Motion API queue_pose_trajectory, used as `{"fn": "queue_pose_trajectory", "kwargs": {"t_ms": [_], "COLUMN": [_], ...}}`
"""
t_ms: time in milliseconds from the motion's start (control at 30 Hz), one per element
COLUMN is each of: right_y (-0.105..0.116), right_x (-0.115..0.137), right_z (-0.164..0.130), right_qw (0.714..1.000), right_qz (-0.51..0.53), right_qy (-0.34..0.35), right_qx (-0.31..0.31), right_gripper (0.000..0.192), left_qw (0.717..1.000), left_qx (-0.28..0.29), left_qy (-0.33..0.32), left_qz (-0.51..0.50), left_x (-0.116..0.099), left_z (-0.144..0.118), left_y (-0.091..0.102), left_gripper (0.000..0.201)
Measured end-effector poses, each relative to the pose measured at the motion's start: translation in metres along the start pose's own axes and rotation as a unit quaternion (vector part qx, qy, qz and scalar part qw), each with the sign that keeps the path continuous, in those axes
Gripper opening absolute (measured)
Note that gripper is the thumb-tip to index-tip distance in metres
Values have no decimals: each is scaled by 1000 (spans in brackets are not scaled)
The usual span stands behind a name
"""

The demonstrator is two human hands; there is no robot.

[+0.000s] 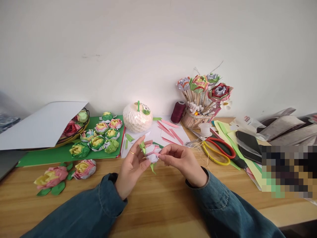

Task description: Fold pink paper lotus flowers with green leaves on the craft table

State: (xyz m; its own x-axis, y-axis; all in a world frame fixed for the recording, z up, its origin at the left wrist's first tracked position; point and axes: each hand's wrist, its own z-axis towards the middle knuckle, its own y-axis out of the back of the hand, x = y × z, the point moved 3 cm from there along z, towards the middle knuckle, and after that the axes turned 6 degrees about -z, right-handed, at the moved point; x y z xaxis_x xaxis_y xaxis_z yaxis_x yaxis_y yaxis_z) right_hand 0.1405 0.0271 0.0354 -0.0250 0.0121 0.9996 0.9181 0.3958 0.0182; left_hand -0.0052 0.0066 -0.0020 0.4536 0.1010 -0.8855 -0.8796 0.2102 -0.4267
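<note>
My left hand and my right hand meet over the wooden table, both holding a small folded paper flower of white, pink and green paper. The left hand cups it from the left, a ring on one finger. The right hand's fingertips pinch a pink petal on its right side. Both arms wear denim sleeves.
Finished paper flowers lie on a green sheet at left, two more on bare wood. Behind stand a white ball-shaped lamp, a thread spool, a basket of flowers on sticks, pink strips and scissors.
</note>
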Motion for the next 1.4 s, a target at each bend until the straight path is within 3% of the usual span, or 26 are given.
{"fn": "queue_pose_trajectory", "kwargs": {"t_ms": [300,500,700,900,1167,1400], "right_y": [0,1,-1,-1,-6,-6], "right_x": [-4,2,0,1,2,1], "right_z": [-1,-8,-7,-4,-10,-11], "right_qw": [992,942,943,939,884,892], "right_qz": [-104,-264,-261,-294,-392,-377], "right_qy": [64,167,169,163,218,214], "right_qx": [-26,-119,-119,-71,-133,-128], "right_gripper": [16,5,8,9,11,15], "left_qw": [1000,999,996,995,994,995], "left_qx": [11,3,-1,-15,-26,-43], "left_qy": [-5,-18,-35,-27,-29,-24], "left_qz": [14,42,76,90,100,82], "left_x": [-1,-2,0,-1,-1,-2], "left_z": [0,-3,-5,-4,-4,-2], "left_y": [-2,-3,-1,-1,-2,-2], "left_gripper": [51,58,55,51,50,49]}}
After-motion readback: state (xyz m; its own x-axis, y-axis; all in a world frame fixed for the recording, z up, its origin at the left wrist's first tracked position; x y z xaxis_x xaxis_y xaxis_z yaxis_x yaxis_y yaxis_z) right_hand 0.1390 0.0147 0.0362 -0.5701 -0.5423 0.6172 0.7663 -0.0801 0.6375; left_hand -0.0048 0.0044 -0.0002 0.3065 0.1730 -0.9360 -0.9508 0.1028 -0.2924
